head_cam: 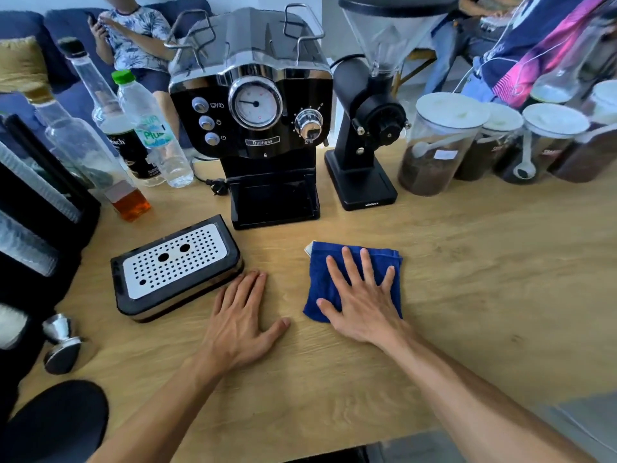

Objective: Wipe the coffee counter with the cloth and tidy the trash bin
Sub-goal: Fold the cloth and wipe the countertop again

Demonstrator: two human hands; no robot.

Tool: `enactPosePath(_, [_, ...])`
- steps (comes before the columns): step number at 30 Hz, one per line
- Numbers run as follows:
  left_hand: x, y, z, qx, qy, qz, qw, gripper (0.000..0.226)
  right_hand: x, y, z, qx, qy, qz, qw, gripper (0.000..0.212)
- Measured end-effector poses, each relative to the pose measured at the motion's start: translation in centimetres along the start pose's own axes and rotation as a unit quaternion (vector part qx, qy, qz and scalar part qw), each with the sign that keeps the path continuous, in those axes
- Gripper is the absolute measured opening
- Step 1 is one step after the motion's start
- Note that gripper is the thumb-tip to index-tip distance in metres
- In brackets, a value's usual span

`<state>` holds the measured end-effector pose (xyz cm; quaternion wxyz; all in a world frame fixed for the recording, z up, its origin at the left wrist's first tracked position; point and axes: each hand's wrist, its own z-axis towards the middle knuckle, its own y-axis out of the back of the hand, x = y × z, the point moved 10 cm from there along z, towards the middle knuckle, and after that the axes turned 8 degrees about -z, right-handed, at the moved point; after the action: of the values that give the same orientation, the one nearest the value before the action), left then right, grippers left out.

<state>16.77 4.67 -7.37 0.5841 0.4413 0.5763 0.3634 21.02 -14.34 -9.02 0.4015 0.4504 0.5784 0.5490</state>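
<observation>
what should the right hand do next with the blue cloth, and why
Probably slide the blue cloth sideways over the wooden counter: the right hand lies flat on it, fingers spread, and the left hand rests flat beside the drip tray.

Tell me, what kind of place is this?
Probably a coffee corner, maybe in a home or small café: an espresso machine, a coffee grinder and jars of ground coffee stand on a wooden counter.
</observation>
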Motion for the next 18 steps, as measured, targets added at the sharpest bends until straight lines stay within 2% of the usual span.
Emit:
enactPosePath(5, [-0.2, 0.1, -0.2, 0.002, -0.009, -0.006, 1.000, 0.103, -2.0, -1.0, -6.1, 0.010, -0.083, 0.014, 0.996, 0.087])
enactPosePath(11, [-0.5, -0.2, 0.0, -0.001, -0.022, -0.016, 1.000, 0.105, -1.6, -0.7, -2.5, 0.024, -0.128, 0.029, 0.991, 0.089])
enactPosePath(15, [0.2, -0.6, -0.2, -0.005, -0.029, -0.012, 0.999, 0.101, -0.5, -0.3, 2.4, 0.016, -0.109, 0.025, 0.994, 0.084])
enactPosePath(18, [0.7, -1.0, -0.1, -0.005, -0.024, -0.012, 1.000, 0.101, 1.0, 0.3, 5.4, 0.005, -0.041, -0.003, 0.999, 0.080])
